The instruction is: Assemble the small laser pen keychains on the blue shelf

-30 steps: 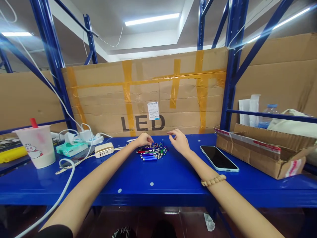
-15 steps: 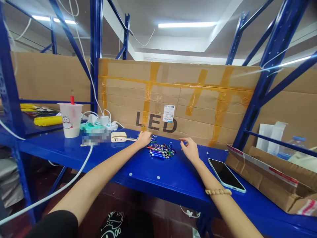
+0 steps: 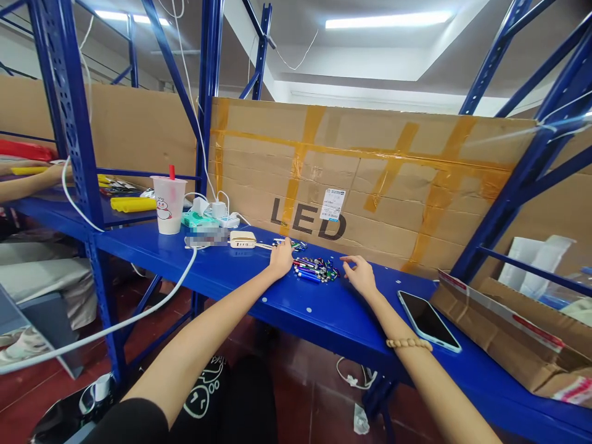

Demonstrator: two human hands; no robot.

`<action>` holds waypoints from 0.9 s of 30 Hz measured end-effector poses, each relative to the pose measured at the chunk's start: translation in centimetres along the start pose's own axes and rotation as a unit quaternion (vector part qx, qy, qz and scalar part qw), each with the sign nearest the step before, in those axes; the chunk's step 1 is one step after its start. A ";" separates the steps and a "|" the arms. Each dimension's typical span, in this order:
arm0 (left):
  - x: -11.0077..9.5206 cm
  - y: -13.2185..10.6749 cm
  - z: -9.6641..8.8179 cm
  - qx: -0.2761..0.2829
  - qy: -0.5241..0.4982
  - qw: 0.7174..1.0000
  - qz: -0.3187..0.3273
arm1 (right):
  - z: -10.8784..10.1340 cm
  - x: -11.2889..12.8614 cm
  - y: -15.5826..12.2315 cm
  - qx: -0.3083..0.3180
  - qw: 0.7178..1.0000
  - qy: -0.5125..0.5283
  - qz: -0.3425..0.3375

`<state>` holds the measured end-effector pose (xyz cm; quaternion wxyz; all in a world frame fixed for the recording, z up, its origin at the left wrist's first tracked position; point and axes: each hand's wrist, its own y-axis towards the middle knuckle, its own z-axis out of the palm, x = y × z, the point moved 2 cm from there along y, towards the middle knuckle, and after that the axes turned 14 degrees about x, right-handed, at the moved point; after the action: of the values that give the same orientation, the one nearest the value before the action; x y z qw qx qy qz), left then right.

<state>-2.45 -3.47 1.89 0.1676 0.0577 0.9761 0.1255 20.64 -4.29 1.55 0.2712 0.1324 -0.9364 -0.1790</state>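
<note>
A pile of small, shiny metallic cylinders (image 3: 314, 271) in blue, red, green and silver, much like mini flashlights, lies on the blue shelf table (image 3: 259, 320). My left hand (image 3: 281, 259) is at the left side of the pile, next to a smaller group of the same pieces (image 3: 296, 245) farther back. Its fingers are bent together, and what they hold, if anything, is hidden. To the right of the pile my right hand (image 3: 358, 274) hovers with fingers loosely stretched and thumb apart, holding nothing visible. A bead bracelet circles that wrist.
Right of my right arm lies a phone (image 3: 429, 320), then an open cardboard box (image 3: 499, 339). On the left stand a drink cup (image 3: 169, 206), a power bank (image 3: 243, 239) and plugged chargers (image 3: 215, 209). A white cable (image 3: 152, 302) hangs in front. Another person's arm (image 3: 28, 184) shows far left.
The view has turned left, so the scene sits farther right and another person's arm has appeared. Both hands stay on either side of the pile, with little change in their pose.
</note>
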 end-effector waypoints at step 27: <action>-1.9 -5.4 -0.6 0.009 -0.010 0.974 0.225 | 1.2 4.3 -3.6 -0.018 0.995 -0.081 0.060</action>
<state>-1.25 -9.06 1.64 0.1441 0.2790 0.9374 0.1508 17.05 -8.73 1.09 0.2068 0.0559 -0.9583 -0.1889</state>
